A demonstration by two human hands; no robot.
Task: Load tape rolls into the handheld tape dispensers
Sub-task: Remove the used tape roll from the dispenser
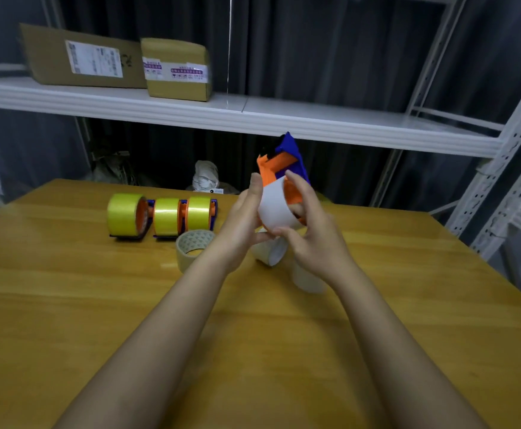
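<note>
I hold a blue and orange tape dispenser [284,159] above the wooden table [67,305], its head pointing up. A white tape roll [276,205] sits at its orange hub. My left hand [243,218] supports the roll from the left with the thumb up along its side. My right hand [312,230] grips the roll and dispenser from the right, fingers curled round them. Three loaded dispensers with yellow tape [163,216] stand in a row at the back left of the table.
A beige tape roll [192,247] lies flat in front of the loaded row. Two more pale rolls [270,253] [307,278] lie under my hands. Behind the table a white metal shelf [253,116] carries two cardboard parcels [113,61].
</note>
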